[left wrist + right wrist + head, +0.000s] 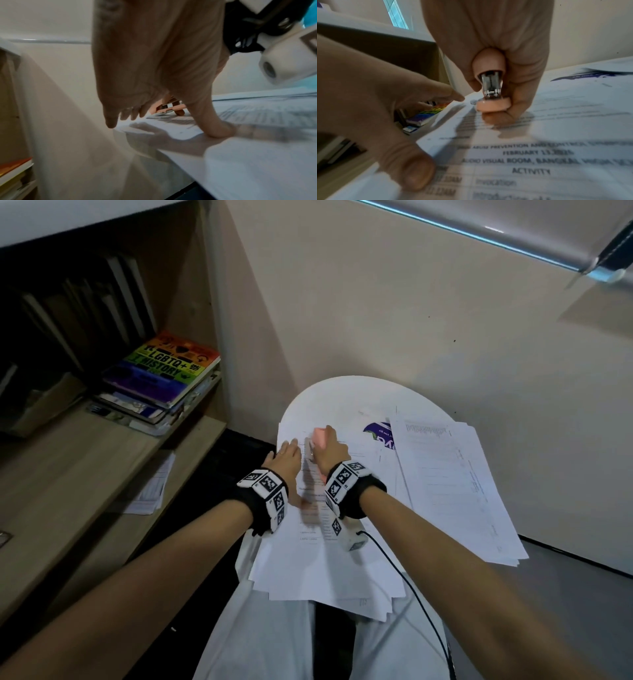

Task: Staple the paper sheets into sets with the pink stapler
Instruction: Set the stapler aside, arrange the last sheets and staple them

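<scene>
The pink stapler [320, 437] stands nose down on the top left corner of a printed paper set [308, 556], and my right hand [329, 447] grips it with the fingers curled round its body. In the right wrist view the stapler [489, 86] shows its metal staple channel above its pink base, which rests on the printed sheet [539, 155]. My left hand [286, 453] lies flat just left of the stapler. Its thumb [217, 128] and straight fingers press the sheet's left edge down. A second pile of sheets [455, 484] lies to the right.
The sheets lie on a small round white table [342, 393] against a beige wall, overhanging onto my lap. A wooden bookshelf [85, 474] stands at the left with a rainbow-covered book [164, 368] on a stack and a loose sheet [150, 487]. A black cable [411, 583] trails from my right wrist.
</scene>
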